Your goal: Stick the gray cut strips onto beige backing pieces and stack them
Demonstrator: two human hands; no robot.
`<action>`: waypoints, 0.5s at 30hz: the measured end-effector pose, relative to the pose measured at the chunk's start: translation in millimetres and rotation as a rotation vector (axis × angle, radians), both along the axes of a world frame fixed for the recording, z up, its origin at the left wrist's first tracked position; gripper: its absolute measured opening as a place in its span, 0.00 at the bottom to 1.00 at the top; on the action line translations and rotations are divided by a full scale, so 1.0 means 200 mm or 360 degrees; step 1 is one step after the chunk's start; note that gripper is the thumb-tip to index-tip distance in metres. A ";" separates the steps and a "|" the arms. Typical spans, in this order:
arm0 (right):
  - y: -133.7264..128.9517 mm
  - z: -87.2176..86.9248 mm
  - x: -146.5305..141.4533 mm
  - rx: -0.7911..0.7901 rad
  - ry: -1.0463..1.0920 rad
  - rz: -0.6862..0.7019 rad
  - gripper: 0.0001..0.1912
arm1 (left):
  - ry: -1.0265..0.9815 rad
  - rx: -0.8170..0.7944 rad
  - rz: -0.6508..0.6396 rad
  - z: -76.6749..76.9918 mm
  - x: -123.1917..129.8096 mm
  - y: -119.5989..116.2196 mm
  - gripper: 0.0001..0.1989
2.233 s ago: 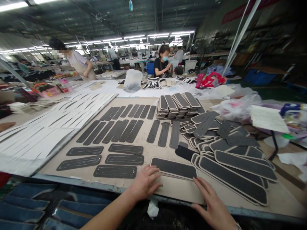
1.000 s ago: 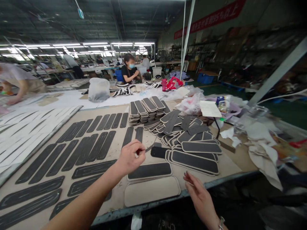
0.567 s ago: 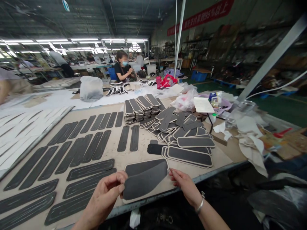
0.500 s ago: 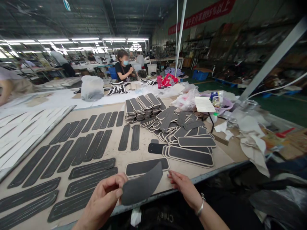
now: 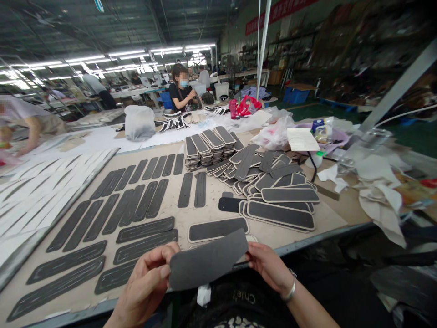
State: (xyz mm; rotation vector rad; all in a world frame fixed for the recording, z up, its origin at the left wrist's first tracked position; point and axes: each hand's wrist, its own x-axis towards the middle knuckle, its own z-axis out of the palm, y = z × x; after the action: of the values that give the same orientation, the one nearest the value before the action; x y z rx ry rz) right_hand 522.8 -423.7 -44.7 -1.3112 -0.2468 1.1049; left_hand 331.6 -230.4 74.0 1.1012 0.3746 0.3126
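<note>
A dark grey rounded strip is stretched between both hands above the table's front edge. My left hand pinches its left end between thumb and fingers. My right hand is closed on its right end, the fingertips partly behind it. Just beyond the strip lies a cream-edged dark panel on the table. Farther right is a loose heap of similar cream-edged panels. Several dark strips with shiny streaks are laid out in rows at left.
Neat stacks of cream-edged panels stand behind the heap. White sheets cover the left side. Plastic bags, a purple basin and paper scraps lie at right. A person in a mask sits across the table.
My right hand has come to the strip and taken its right end. The strip is now straighter and held at both ends. The camera view has shifted left.
</note>
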 end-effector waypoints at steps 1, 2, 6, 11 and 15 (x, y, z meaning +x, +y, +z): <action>-0.01 0.00 0.01 0.0036 0.0083 -0.0019 0.12 | 0.0023 -0.0028 0.0023 -0.02 -0.01 0.00 0.08; -0.02 0.01 0.01 0.0085 0.0199 -0.0032 0.12 | 0.0050 -0.0056 0.0048 -0.04 -0.02 0.00 0.07; -0.04 0.03 0.02 0.0145 0.0390 -0.0059 0.12 | 0.0155 -0.0138 0.0137 -0.09 -0.05 0.01 0.07; -0.08 0.00 0.02 -0.0194 -0.0086 -0.0016 0.15 | 0.0381 -0.0051 0.0284 -0.21 -0.09 0.04 0.09; -0.12 -0.07 0.07 -0.0558 -0.0556 0.0037 0.18 | 0.0650 0.0112 0.0361 -0.41 -0.11 0.07 0.10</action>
State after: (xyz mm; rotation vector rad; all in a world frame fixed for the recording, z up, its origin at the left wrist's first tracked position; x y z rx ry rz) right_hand 537.1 -448.1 -59.6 -1.8210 -0.3369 0.9600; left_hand 310.5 -216.1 -7.0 1.1933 0.8606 0.3013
